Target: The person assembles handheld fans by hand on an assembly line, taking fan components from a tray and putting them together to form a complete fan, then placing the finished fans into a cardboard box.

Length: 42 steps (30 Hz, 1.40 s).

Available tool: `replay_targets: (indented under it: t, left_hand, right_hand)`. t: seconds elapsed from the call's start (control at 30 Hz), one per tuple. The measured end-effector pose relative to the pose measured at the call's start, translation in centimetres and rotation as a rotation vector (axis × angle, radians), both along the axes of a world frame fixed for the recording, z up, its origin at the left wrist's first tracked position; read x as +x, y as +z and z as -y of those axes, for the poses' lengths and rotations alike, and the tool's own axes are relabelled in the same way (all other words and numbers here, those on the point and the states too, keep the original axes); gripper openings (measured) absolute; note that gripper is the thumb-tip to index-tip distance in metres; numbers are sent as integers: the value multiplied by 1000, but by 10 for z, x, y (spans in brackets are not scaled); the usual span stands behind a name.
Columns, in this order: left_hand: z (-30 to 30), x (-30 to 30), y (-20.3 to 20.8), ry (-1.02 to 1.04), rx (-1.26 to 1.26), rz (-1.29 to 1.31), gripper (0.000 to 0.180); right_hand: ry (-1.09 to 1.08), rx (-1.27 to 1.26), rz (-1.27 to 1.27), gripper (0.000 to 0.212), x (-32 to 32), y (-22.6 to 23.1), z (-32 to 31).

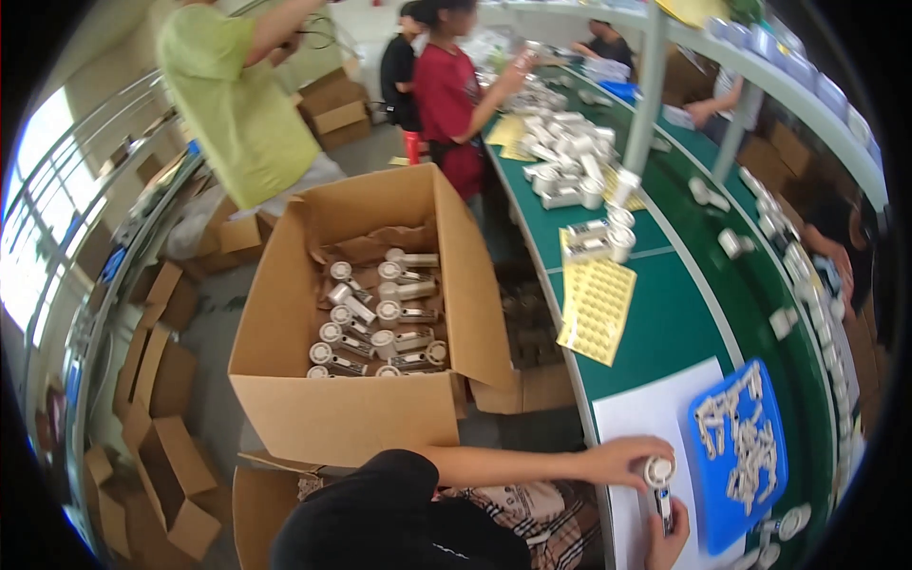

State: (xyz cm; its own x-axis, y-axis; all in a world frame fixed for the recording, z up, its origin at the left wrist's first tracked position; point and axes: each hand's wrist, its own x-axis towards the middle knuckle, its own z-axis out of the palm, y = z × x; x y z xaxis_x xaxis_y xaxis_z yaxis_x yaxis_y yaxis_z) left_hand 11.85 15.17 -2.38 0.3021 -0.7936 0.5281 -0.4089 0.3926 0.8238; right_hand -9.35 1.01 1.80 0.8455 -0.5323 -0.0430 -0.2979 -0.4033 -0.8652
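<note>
My left hand (622,462) reaches across from the black sleeve, its fingers closed around the round head of a white handheld device (658,472). My right hand (669,541) comes up from the lower edge and grips the lower end of the same device's narrow handle, which has a dark strip along it. The device is held above a white sheet (627,418) on the green bench. Just right of the hands, a blue tray (701,475) holds several small white parts. More white devices (793,521) lie beyond the tray's lower right corner.
Left of the bench stands a large open cardboard box (347,413) with several similar devices inside. A yellow sticker sheet (600,309) lies farther up the bench, below a pile of white devices (575,152). Co-workers stand around; a shelf post (646,90) rises from the bench.
</note>
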Motion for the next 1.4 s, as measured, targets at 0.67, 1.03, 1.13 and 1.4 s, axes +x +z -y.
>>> replay_targets:
  t: [0.67, 1.03, 1.13, 1.4]
  left_hand:
    - [-1, 15, 52, -24, 259, -12, 70]
    - [16, 20, 56, -35, 255, 67, 63]
    - [24, 23, 53, -93, 292, 29, 64]
    - [34, 27, 32, -76, 218, 31, 62]
  right_hand:
    - [-66, 505, 393, 58, 2, -8, 22]
    - [-98, 454, 392, 66, 6, 12, 5]
    - [-153, 415, 329, 65, 4, 5, 10]
    - [-159, 495, 291, 67, 7, -8, 7]
